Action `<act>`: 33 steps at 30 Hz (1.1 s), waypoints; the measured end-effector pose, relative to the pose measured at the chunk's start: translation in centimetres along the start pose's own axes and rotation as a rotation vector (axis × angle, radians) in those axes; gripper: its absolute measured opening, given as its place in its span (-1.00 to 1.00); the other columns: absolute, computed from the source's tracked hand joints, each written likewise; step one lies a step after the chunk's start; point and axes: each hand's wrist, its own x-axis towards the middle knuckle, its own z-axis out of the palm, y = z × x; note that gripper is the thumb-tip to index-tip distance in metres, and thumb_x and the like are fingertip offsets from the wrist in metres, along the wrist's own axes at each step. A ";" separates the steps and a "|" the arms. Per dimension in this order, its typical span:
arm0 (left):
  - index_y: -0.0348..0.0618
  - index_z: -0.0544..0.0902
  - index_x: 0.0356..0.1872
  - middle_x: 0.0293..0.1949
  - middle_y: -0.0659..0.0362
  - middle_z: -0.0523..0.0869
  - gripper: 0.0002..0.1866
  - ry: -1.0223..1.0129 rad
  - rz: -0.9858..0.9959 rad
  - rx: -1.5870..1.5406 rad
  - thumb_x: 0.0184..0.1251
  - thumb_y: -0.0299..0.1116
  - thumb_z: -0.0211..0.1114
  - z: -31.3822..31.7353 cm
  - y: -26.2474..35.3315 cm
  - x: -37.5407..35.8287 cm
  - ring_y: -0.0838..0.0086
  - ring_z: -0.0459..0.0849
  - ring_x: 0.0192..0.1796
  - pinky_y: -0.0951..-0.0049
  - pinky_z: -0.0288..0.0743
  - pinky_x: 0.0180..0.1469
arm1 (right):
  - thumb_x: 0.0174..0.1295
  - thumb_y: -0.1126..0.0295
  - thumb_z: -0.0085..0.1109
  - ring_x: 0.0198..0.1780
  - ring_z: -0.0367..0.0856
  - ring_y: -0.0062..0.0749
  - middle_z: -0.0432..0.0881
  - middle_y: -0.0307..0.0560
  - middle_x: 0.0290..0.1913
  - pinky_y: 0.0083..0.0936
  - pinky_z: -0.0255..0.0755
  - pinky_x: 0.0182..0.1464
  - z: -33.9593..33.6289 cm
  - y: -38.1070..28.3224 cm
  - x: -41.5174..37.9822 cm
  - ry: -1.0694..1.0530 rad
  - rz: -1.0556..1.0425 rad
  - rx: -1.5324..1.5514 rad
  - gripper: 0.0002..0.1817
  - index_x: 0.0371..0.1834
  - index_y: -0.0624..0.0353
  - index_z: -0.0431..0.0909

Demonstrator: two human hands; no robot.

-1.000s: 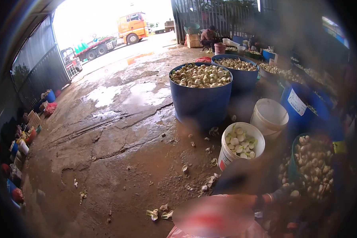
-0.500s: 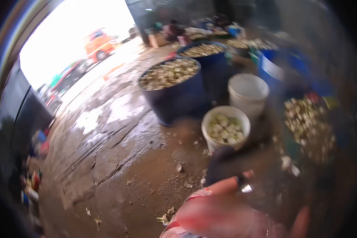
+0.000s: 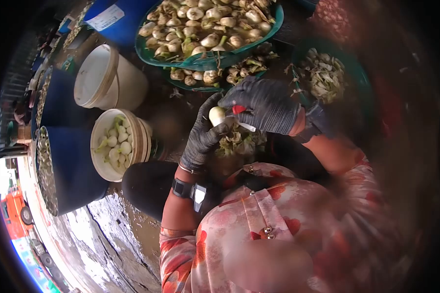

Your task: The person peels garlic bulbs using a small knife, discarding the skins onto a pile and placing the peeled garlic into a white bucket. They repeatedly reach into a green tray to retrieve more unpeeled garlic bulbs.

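Above a heap of leafy scraps (image 3: 239,146), just in front of the patterned shirt (image 3: 244,219), holding a single bulb (image 3: 216,115) in the grey-gloved left hand (image 3: 198,139). Rounded, creamy white and smooth where visible, with a faint yellowish cast; partly covered by the glove, so not to be seen whole. Noticeably cleaner than the soil-marked bulbs (image 3: 210,40) piled in the green tub (image 3: 200,62) beyond, and closer in colour to the pale bulbs (image 3: 124,146) in the white bucket (image 3: 143,144) off to the left. Gripped firmly from the side, with thumb below and fingers above, parted only as wide as the bulb itself. Closed likewise with the right hand (image 3: 271,105), right beside the bulb, around a small red piece (image 3: 238,109), with a pale narrow strip (image 3: 247,126) jutting out underneath; cannot tell whether joined as one tool, nor whether touching the bulb.
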 end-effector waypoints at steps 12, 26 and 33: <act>-0.16 0.15 0.52 0.19 0.07 0.52 0.07 0.013 -0.091 -0.055 -0.05 -0.19 0.55 -1.5 -2.4 2.6 0.37 0.59 0.02 0.40 0.51 0.06 | 0.04 0.15 0.38 -0.13 0.66 -0.18 0.69 -0.16 -0.23 -0.21 0.53 -0.08 2.4 3.3 -0.5 -0.088 0.082 0.095 -0.64 -0.06 -0.10 0.71; -0.13 0.21 0.51 0.35 0.11 0.42 0.06 0.026 -0.192 0.018 -0.10 -0.16 0.54 0.1 -1.2 2.2 0.39 0.42 0.32 0.40 0.33 0.32 | 0.05 0.18 0.39 -0.19 0.67 -0.10 0.67 -0.05 -0.30 -0.17 0.52 -0.15 2.7 1.8 -1.2 -0.030 0.191 0.055 -0.70 -0.23 0.09 0.62; -0.15 0.20 0.50 0.39 0.12 0.36 -0.01 -0.125 0.068 0.320 0.09 -0.04 0.52 1.5 -0.7 0.8 0.38 0.36 0.37 0.37 0.27 0.37 | 0.14 0.25 0.29 -0.29 0.66 0.04 0.63 0.05 -0.44 -0.15 0.51 -0.23 4.3 1.6 -2.2 -0.102 0.547 0.464 -0.78 -0.25 0.13 0.60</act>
